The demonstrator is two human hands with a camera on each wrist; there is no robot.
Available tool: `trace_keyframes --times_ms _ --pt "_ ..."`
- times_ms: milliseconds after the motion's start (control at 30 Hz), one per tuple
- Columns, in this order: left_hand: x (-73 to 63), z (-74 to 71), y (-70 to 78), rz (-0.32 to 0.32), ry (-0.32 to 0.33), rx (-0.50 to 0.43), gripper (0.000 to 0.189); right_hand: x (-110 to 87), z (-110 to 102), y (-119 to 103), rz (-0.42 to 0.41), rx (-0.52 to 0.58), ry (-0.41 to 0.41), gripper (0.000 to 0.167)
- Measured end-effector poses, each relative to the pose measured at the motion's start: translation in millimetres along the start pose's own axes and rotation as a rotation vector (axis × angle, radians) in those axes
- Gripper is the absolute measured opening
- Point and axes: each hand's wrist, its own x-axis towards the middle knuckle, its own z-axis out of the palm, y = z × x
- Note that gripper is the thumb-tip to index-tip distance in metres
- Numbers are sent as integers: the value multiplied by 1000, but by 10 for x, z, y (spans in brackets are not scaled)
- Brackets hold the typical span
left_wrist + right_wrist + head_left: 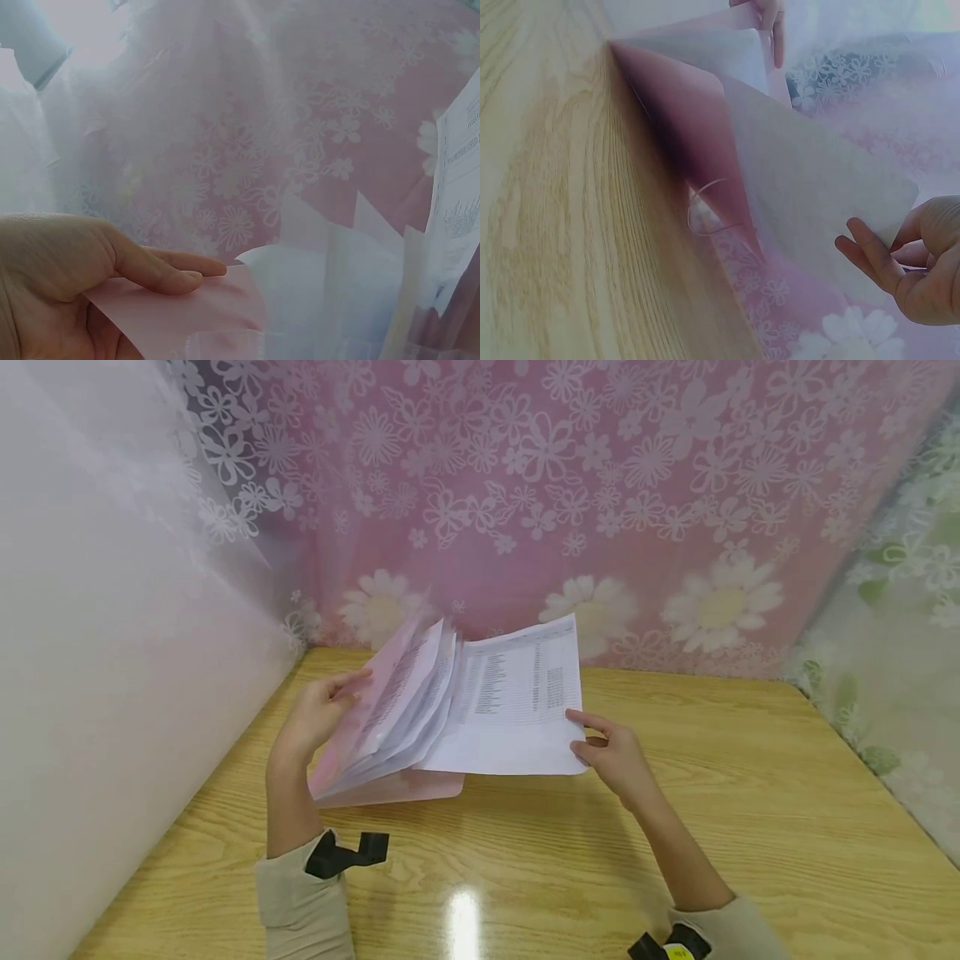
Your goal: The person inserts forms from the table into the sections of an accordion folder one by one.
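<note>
A pink folder (390, 787) is spread partway on the wooden table, its left cover lifted and several white sheets fanned up inside it. My left hand (317, 714) pinches the raised pink cover at its left edge, thumb on the inner side in the left wrist view. On the right, my right hand (615, 758) holds a printed sheet of paper (517, 693) by its lower right edge, between thumb and fingers. This sheet slants up and carries columns of small print. In the right wrist view its plain back (810, 172) faces the camera.
The folder and papers are over the wooden table (720, 777). A pink flowered curtain (525, 485) hangs along the back edge. A white wall-like sheet (112, 610) borders the left, and a green flowered one (885, 677) the right. A thin loop (694, 214) sticks out from the folder.
</note>
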Motion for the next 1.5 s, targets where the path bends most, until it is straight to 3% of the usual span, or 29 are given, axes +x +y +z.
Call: trace_keyframes --times_ms 333,1033,1500 --pt "-5 -33 -10 13 -6 13 42 30 177 0 -20 -27 -15 46" --pt "14 -5 -12 30 -2 37 40 298 142 125 56 30 -81 47" --pt "12 -5 -6 36 3 58 41 416 300 125 51 62 -103 47"
